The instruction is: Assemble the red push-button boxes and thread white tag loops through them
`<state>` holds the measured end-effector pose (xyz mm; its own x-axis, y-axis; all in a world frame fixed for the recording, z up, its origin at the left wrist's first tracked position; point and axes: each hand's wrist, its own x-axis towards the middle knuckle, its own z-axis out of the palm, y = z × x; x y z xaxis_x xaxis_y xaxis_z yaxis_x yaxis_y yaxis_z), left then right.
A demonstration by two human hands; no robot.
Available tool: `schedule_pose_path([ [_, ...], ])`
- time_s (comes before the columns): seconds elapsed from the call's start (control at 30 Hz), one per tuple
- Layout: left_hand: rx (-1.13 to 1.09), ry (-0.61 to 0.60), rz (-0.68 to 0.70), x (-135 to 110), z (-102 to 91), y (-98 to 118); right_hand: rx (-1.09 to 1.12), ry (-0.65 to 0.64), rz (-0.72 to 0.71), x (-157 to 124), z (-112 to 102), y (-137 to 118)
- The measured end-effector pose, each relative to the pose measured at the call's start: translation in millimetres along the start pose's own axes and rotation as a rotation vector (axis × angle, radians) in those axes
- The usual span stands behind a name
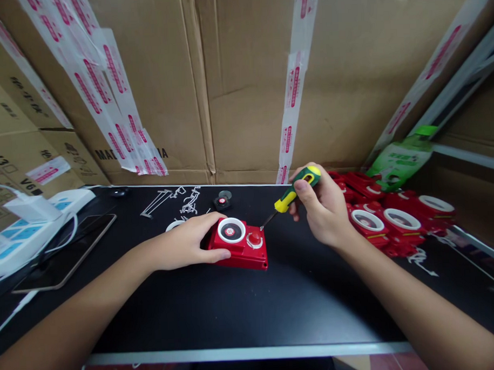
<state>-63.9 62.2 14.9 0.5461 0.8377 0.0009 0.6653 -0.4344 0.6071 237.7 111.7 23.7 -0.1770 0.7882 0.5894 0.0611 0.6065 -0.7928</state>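
A red box-shaped device [243, 255] with a white-ringed round dial and a red knob lies on the black tabletop in front of me. My left hand [188, 242] grips its left side, thumb along the near edge and fingers behind. In my right hand [323, 209] is a green and yellow screwdriver [290, 196], held at a slant by the handle. Its tip meets the device at the far right corner, beside the knob; a small screw seems to sit there, but it is too small to be sure.
More red devices [394, 223] are piled at the right, with a green bottle [404, 160] behind. Thin white pieces [190, 200] and a small black round part [222, 201] lie beyond my left hand. A phone [71, 250] and power strip [41, 227] occupy the left. Cardboard boxes [244, 99] wall the back.
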Motion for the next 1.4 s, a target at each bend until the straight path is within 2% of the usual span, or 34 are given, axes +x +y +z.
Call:
schedule_pose_path([
  [0.3, 0.0, 0.008, -0.003, 0.2, 0.4, -1.6, -0.028, -0.09, 0.015, 1.6, -5.9, -11.0],
  [0.87, -0.027, -0.004, -0.004, 0.3, -1.3, 1.9, -0.037, -0.084, 0.011, 2.6, -4.2, -10.9],
  [1.23, -0.065, 0.011, 0.011, 0.1, -2.1, 1.6, -0.14, -0.159, -0.007, 6.1, -11.9, -19.0],
  [1.4, -0.058, 0.005, 0.001, 0.4, -2.8, 2.2, -0.065, -0.188, 0.01, 4.8, -6.8, -21.1],
])
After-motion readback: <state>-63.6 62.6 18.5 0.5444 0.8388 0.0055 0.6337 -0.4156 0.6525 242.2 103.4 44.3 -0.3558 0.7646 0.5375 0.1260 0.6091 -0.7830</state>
